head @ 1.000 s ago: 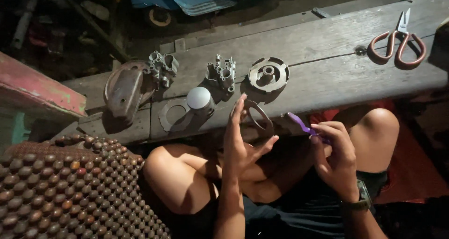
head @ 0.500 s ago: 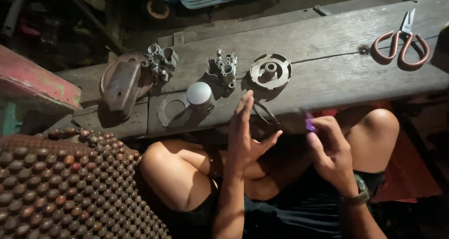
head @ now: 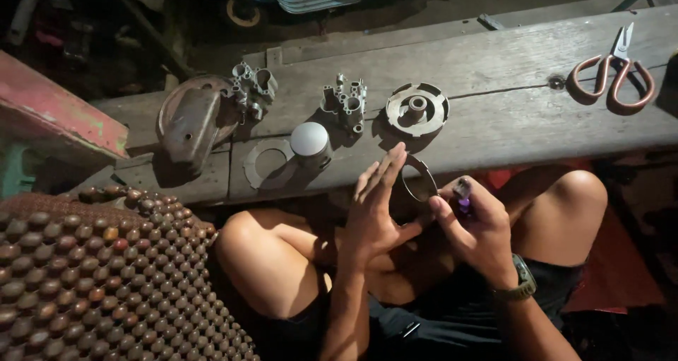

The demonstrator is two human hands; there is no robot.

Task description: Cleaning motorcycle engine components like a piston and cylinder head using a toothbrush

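The left hand [head: 378, 205] stands upright with its fingers straight and loosely spread, its thumb hooked under a thin metal ring [head: 419, 179] that it holds at the near edge of the surface [head: 508, 85]; the right hand [head: 474, 227] is curled narrow around a small purple-tipped tool [head: 462, 195], thumb pressed along it.

Compared with a second ago, the right hand has drawn in toward the left; then the purple tip stuck out sideways and well apart from the ring, now it sits just beside the ring's lower right rim, so the two hands look to have closed for work on the ring itself; whether the tip touches the ring I cannot tell.

The tool's long axis runs nearly upright in the view, tip pointing away from the person toward the surface; the ring is held on edge and tilted, its open face turned toward the right hand, so it reads as a narrow oval.

On the surface behind the hands lie a flat gasket ring [head: 267, 164] with a round-topped silver cylinder [head: 311, 142] touching it, a cast metal part [head: 346, 101], and a slotted round disc [head: 417, 109]; toward the left end, a rusty domed cover [head: 191, 121]; at the far right end, orange-handled scissors [head: 611, 75], well apart from everything else.
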